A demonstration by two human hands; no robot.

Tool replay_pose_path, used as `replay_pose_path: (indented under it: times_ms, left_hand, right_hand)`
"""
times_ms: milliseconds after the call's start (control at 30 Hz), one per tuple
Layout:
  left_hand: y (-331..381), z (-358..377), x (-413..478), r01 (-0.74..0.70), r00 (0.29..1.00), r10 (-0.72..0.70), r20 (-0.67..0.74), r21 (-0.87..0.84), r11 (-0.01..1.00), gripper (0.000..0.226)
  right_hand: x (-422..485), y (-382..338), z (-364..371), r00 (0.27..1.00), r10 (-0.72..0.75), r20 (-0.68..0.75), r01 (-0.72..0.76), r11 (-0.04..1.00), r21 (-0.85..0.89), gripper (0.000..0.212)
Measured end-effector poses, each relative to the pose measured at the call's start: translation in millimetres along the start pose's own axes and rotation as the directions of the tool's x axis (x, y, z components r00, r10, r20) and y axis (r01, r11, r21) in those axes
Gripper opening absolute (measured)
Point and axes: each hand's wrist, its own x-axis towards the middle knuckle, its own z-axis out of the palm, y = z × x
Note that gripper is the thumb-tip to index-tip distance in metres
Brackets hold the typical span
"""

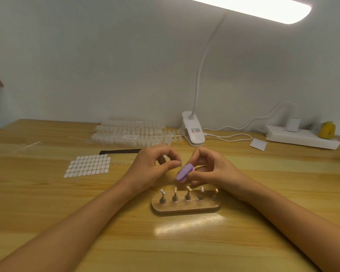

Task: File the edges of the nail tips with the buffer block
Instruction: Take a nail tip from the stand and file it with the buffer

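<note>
Nearest to us on the table (185,242) is the wooden stand (185,208) with five little pegs, and all the pegs are bare. Just behind it our two hands meet in the air.

Our right hand (214,169) holds the purple buffer block (184,172), with the thumb at its low end and the fingers curled round the far side. The block is tilted. Its long way runs from low and near us up and away, and its flat purple face looks left.

Our left hand (151,169) is just left of the block and almost touches it. Its finger and thumb are pinched tight. What they pinch is too small to see, but we think it is a nail tip.

Far back lie strips of spare tips (130,134).
</note>
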Motion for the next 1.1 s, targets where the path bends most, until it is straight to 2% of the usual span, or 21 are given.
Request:
replay_pose_path:
  times_ms: [133,267,367,500,600,733,867,967,1100]
  left_hand:
    - [-0.1,-0.4,0.1,-0.003,1.000,0.003,-0.007,-0.010,1.000,0.014]
    - [-0.8,-0.4,0.0,-0.006,1.000,0.006,-0.002,-0.008,1.000,0.012]
    - [-0.8,-0.4,0.3,0.005,1.000,-0.006,-0.012,-0.013,1.000,0.014]
    - [-0.9,-0.2,0.4,-0.014,1.000,0.014,-0.004,-0.015,1.000,0.015]
    - [-0.9,-0.2,0.4,-0.010,1.000,0.010,-0.015,-0.019,1.000,0.016]
    - [-1.4,-0.6,0.5,-0.021,1.000,0.021,-0.010,-0.020,1.000,0.014]
    - [-0.5,-0.7,-0.2,-0.009,1.000,0.009,-0.014,-0.017,1.000,0.015]
    - [0.3,-0.7,-1.2,-0.010,1.000,0.010,0.006,-0.017,1.000,0.014]
    - [-0.4,-1.1,0.0,-0.004,1.000,0.003,-0.020,-0.015,1.000,0.014]
  right_hand:
    - [1.4,0.5,-2.4,0.994,0.009,-0.109,-0.001,0.997,0.071,0.026]
    - [-0.4,-0.9,0.2,1.000,-0.003,0.000,0.003,1.000,0.003,0.028]
    - [0.5,0.3,-2.6,0.991,0.000,-0.130,0.015,0.993,0.113,0.027]
    - [0.1,0.5,-0.6,1.000,-0.009,-0.014,0.009,1.000,0.016,0.028]
    - [1.2,1.4,-3.1,0.991,0.000,-0.132,0.015,0.994,0.106,0.026]
    - [-0.4,0.2,-1.0,1.000,-0.008,0.004,0.008,1.000,0.015,0.026]
    - [1.1,1.2,-2.8,0.993,-0.006,-0.115,0.018,0.995,0.101,0.031]
    - [1.4,1.5,-3.0,0.997,-0.001,-0.080,0.006,0.998,0.066,0.028]
    - [1.8,1.5,-1.5,0.994,-0.017,-0.111,0.025,0.997,0.071,0.025]
